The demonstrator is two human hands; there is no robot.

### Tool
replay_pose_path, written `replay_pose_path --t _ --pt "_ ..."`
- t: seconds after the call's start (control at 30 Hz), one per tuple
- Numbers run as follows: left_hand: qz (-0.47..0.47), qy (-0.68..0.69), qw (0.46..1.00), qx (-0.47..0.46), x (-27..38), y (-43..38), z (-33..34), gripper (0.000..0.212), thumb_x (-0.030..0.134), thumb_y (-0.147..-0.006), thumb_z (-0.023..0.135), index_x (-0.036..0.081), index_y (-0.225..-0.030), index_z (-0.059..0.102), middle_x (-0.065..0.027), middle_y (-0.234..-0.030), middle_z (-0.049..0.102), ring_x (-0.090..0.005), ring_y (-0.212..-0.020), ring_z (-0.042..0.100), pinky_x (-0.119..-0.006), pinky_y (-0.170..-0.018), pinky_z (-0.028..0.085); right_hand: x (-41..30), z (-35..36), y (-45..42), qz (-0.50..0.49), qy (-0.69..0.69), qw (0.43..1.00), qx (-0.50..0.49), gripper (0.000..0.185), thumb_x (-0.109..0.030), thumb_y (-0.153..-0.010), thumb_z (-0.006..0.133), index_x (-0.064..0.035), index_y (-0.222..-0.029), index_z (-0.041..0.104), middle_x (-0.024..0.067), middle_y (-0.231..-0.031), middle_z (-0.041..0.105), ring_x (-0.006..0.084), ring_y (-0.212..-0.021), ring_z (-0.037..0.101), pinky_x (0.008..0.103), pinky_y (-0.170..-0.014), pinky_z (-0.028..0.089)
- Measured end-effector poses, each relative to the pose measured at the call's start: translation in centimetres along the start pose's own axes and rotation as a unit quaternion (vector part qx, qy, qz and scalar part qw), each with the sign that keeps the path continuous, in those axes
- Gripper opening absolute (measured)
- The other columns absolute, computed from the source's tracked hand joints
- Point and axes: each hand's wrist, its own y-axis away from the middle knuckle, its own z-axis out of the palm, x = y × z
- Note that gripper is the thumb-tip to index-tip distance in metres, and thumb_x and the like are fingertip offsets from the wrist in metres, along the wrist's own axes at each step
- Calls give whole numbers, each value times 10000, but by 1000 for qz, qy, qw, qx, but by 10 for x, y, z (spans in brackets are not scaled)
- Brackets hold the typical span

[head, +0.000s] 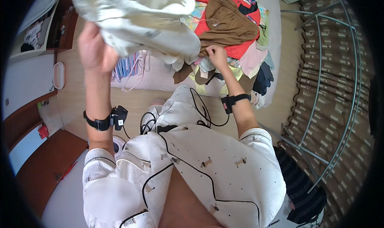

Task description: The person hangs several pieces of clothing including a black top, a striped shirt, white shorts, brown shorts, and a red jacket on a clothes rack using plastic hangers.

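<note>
My left hand point(97, 49) is raised at the upper left and grips a white cloth garment point(144, 23), which spreads across the top of the view, partly cut off. To its right, my right hand point(216, 56) pinches the lower edge of a brown garment point(229, 23) with thumb and forefinger. That brown garment lies over a red garment point(235, 51) on a heap of mixed clothes. Beneath the white garment, a bundle of blue and pink hangers point(127, 67) rests on the bed.
The pale pink bed point(156, 75) bears the clothes. A metal rack frame point(318, 63) stands at the right before a brown patterned curtain point(333, 108). Black cables point(210, 120) hang from devices strapped to both forearms. A pink-rimmed basin point(59, 75) is at the left.
</note>
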Motion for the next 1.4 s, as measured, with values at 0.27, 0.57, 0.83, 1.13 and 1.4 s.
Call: replay_pose_path --t 0.27,0.57,0.83,1.13,1.4 --pt "101 -17 993 -57 63 89 62 441 179 -1014 272 -45 -1378 380 -237 -1422 410 -363 -1315 403 -511 -1130 273 -104 -42 3 -139 -55 986 -66 675 -108 -631 791 -80 -1264 557 173 -1211 580 317 -1148 544 378 -996 427" --pt "166 -64 984 -6 105 211 117 427 215 -1013 291 -44 -1317 443 -216 -1372 469 -345 -1274 446 -467 -1109 314 -229 85 100 -72 -318 799 -505 317 -229 -918 567 -73 -1191 610 79 -1082 676 195 -1026 638 349 -855 506" --pt "260 -151 942 152 98 324 126 398 205 -1014 312 -28 -1286 485 -194 -1311 529 -333 -1205 514 -469 -1065 381 -286 94 129 -30 -221 781 -584 301 -197 -933 565 -34 -1185 595 55 -1039 649 132 -918 607 252 -815 485" --pt "191 -124 939 259 33 393 104 374 212 -1014 363 -15 -1269 515 -135 -1231 598 -261 -1123 575 -394 -1014 424 -401 42 147 96 -481 656 -574 509 -273 -896 600 -108 -1361 477 103 -1326 503 192 -1137 542 366 -962 446" --pt "211 -221 858 413 15 423 121 283 106 -971 440 -25 -1203 535 -94 -1131 623 -188 -1021 610 -328 -922 477 -428 71 189 -362 -313 746 -464 383 -222 -790 724 -71 -1128 628 108 -1165 570 171 -1102 529 331 -925 442"
